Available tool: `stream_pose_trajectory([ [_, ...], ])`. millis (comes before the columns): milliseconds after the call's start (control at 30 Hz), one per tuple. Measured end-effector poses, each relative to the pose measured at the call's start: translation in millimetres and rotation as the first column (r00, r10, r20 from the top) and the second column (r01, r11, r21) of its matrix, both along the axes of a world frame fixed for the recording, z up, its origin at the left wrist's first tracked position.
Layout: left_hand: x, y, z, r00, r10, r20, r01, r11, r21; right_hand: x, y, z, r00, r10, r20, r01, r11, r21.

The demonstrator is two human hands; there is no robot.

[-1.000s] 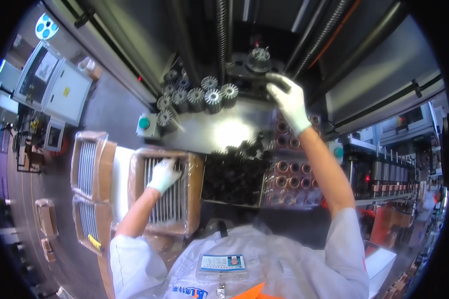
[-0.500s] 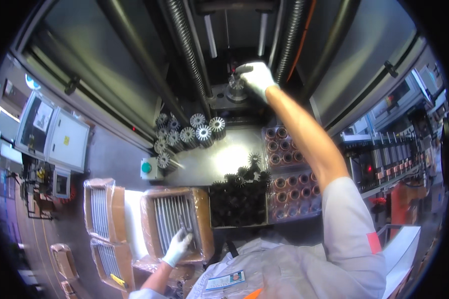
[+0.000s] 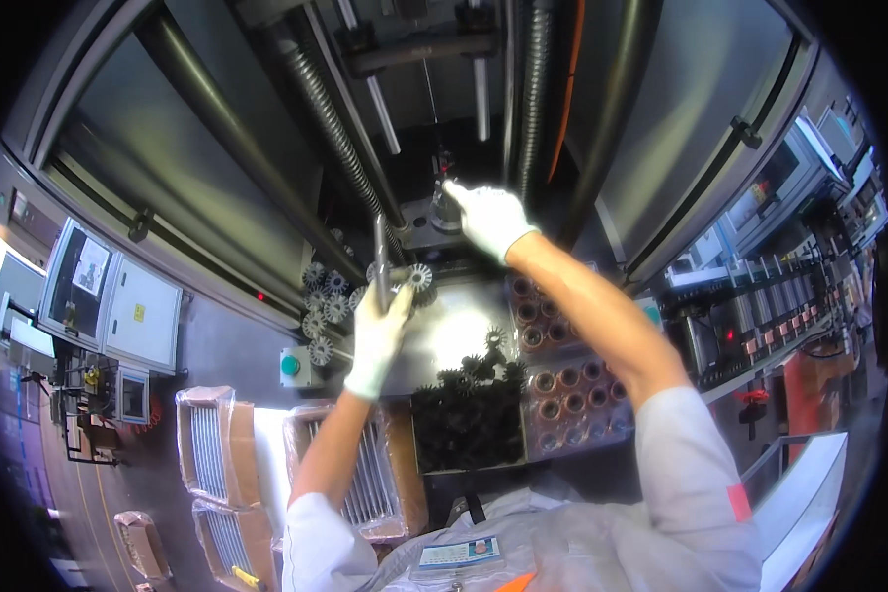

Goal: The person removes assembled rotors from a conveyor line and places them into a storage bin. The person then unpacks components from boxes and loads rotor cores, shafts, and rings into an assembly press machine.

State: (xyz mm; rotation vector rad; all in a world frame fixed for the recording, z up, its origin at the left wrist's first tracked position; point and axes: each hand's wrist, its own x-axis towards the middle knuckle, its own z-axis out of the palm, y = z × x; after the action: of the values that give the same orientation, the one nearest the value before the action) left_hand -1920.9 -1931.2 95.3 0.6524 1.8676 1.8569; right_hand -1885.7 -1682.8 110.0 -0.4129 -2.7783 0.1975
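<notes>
My left hand point(image 3: 379, 331), in a white glove, is closed around a slim grey metal shaft point(image 3: 382, 247) held upright. Behind it stand several slotted metal rotor cores point(image 3: 335, 308), partly covered by the hand. My gloved right hand point(image 3: 490, 219) reaches into the press with its fingers curled together at the top of a round metal fixture point(image 3: 445, 212). What those fingers hold, if anything, is hidden. Below my left forearm lies an open carton point(image 3: 405, 464) lined with plastic, with more metal shafts point(image 3: 365, 483) in rows.
A bin of black finned parts point(image 3: 469, 424) sits beside clear trays of copper-coloured rings point(image 3: 569, 395). A green button box point(image 3: 290, 366) stands at the table's left. Coil-wrapped columns point(image 3: 331, 123) flank the fixture. More shaft cartons point(image 3: 232, 454) are at lower left.
My left hand has risen from the carton toward the press, bringing a shaft with it. My right hand stays at the fixture. The whole view has shifted a little.
</notes>
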Motion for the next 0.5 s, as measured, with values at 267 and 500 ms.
stream_pose_trajectory([
  [267,-47.0,136.3,82.7,0.994,-0.053,-0.096,0.074,0.970,0.232,124.6,-18.7,27.2,0.972,0.136,-0.194,-0.178,0.960,-0.217],
  [500,-98.6,213.3,101.4,0.933,0.131,-0.334,-0.016,0.946,0.324,325.8,-9.3,-12.0,0.996,-0.087,-0.005,0.082,0.947,-0.309],
])
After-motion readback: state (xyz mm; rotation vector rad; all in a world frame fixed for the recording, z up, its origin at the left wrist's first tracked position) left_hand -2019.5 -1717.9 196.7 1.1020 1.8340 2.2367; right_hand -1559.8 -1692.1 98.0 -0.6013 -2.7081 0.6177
